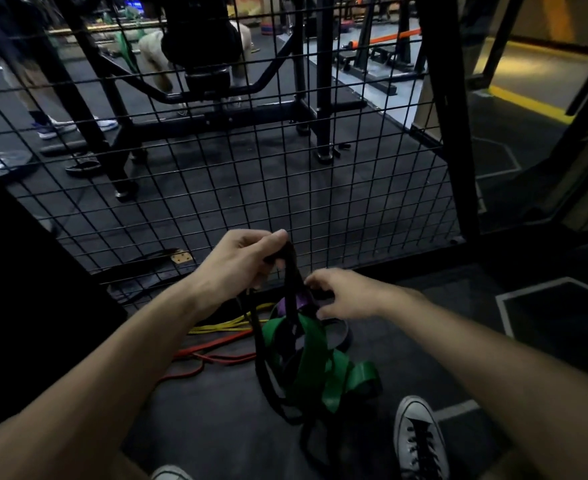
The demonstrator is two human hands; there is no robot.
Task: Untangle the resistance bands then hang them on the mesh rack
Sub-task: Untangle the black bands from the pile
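Note:
My left hand (242, 259) pinches the top of a black resistance band (290, 271) and lifts it in front of the mesh rack (285, 168). Just below and to the right, my right hand (342, 294) grips another black strand of the tangle. A purple band (301, 303) and a wide green band (315, 358) hang knotted with the black one, their lower loops resting on the floor. On the floor to the left lie a yellow band (226, 325) and a red band (212, 355), apart from the tangle.
The black wire mesh panel stands upright straight ahead, with a thick black post (448, 116) at its right. Gym machines and people's legs show behind it. My shoes (419, 441) are at the bottom. A dark object (25, 271) blocks the left side.

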